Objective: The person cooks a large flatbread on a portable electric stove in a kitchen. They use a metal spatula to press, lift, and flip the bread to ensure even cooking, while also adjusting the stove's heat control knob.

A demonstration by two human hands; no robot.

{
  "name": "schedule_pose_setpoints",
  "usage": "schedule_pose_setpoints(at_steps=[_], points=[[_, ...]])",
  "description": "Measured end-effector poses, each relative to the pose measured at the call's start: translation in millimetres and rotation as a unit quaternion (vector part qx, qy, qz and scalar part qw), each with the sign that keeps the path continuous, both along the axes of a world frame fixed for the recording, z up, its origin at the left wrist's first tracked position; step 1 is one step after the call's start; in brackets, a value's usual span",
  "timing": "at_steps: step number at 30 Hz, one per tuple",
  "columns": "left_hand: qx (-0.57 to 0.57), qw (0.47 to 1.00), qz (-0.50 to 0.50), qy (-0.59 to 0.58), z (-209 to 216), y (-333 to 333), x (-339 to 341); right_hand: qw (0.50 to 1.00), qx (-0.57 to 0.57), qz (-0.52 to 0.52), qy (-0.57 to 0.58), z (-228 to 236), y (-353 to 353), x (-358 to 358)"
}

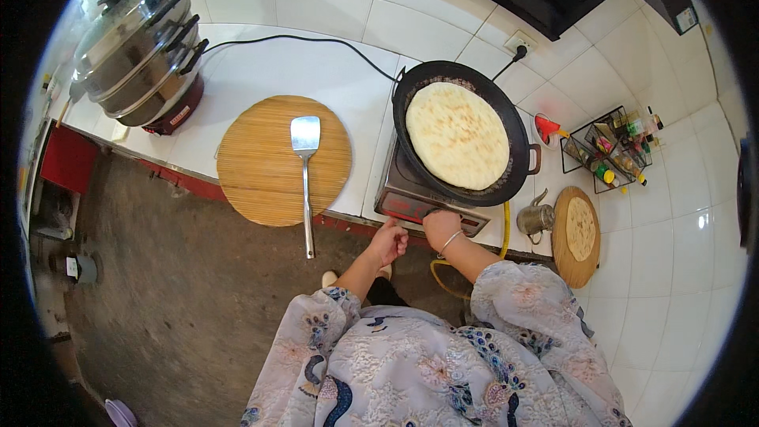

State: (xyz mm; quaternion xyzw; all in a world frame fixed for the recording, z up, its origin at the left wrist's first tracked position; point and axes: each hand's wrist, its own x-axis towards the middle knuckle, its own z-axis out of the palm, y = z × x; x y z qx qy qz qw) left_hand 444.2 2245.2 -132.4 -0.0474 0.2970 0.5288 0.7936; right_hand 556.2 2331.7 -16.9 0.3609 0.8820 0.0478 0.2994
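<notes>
Left of the stove (398, 180), 1 spatula (306, 137) crosses 1 round board (247, 160).

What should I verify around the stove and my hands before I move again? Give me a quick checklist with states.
1. Flatbread lying flat inside the black pan: ok.
2. Pan set on the gas stove: ok.
3. Right hand gripping a control at the stove's front: cannot tell, fingers hidden.
4. Flame under the pan: cannot tell, pan covers it.
5. Metal spatula fully supported: not ok, its handle juts past the round bamboo board and the counter edge.
6. Black power cable clear of the pan: cannot tell, it passes behind the rim.
</notes>
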Motion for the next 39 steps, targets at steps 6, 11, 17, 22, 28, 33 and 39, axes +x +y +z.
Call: schedule_pose_setpoints(at_steps=[6, 11, 17, 22, 28, 33, 39], points=[[-0.009, 1.000, -0.014, 0.022, 8, -5, -8, 0.990, 0.027, 0.085, -0.111, -25, -2, -6], [-0.006, 0.988, -0.033, 0.148, 18, -23, -21, 0.997, 0.044, 0.052, -0.021, -18, 0, 6], [0.031, 0.968, -0.038, 0.248, 46, -74, -56, 0.962, -0.025, -0.186, 0.197, 3, -4, 55], [-0.003, 0.937, 0.110, 0.332, 70, -108, -98, 0.528, -0.376, -0.627, 0.432, -35, -15, 63], [-0.027, 0.878, 0.246, 0.410, 63, -134, -150, 0.323, -0.377, -0.673, 0.548, -54, -18, 44], [-0.065, 0.858, 0.302, 0.411, 60, -155, -172, 0.543, -0.268, -0.623, 0.495, -36, -19, 35], [-0.051, 0.815, 0.295, 0.496, 16, -171, -175, 0.702, -0.180, -0.539, 0.429, -22, -21, 29]])
